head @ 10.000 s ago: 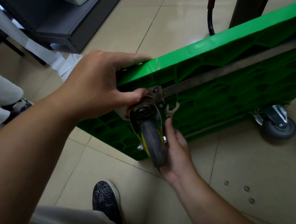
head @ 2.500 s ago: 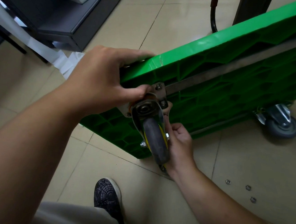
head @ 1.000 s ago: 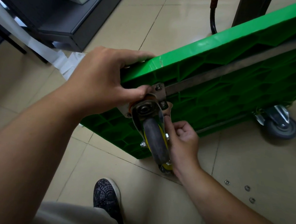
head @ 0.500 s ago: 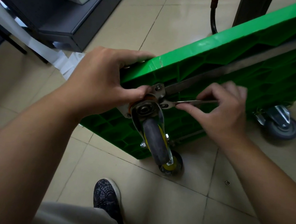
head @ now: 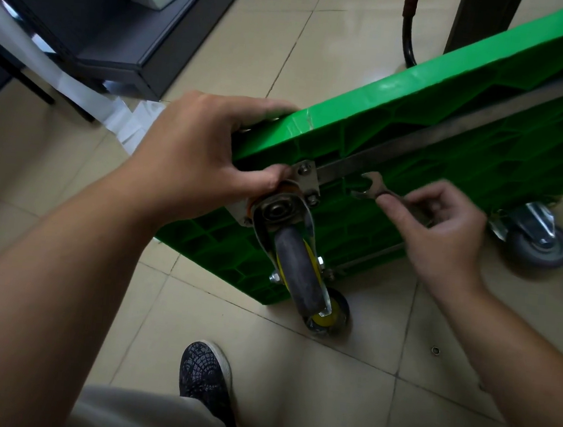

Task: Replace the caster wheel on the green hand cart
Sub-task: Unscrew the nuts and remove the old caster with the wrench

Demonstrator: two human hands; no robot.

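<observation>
Green hand cart (head: 455,102): tipped on edge on the tiled floor, ribbed underside facing the person.
Caster wheel (head: 298,270): grey tread, yellow hub, at the cart's near corner under its mounting plate (head: 307,178).
Left hand (head: 203,157): fingers curled over the corner's rim, thumb pressed beside the plate.
Right hand (head: 442,239): thumb and fingers pinched a wrench (head: 373,189), whose open head lay just right of the plate.
Second caster (head: 538,243): far right, on the floor.

Dim, soft indoor light; wide-angle bending at edges; slight motion blur.
</observation>
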